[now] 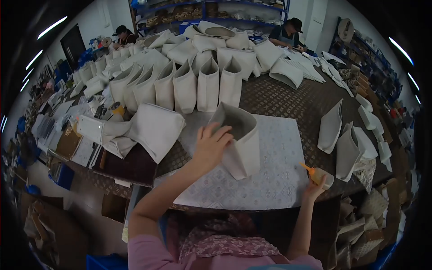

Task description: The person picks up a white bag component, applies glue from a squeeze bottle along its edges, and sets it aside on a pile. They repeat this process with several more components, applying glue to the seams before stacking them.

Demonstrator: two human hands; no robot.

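Note:
A pale, open-topped bag body (243, 150) stands slightly tilted on a patterned light-grey sheet (225, 193) in front of me. My left hand (212, 146) grips its near left edge, with the fingers curled over the rim. Off to the right, my right hand (314, 190) is closed around a small squeeze bottle (322, 178) with an orange nozzle. The bottle is held apart from the bag body, its nozzle pointing up and left.
Several similar bag bodies (208, 85) stand in a row behind, with a heap beyond. Flattened pieces (155, 128) lie left over a dark red board (130, 166). More bag bodies (348, 150) stand right. Two people (288, 33) sit at the table's far side.

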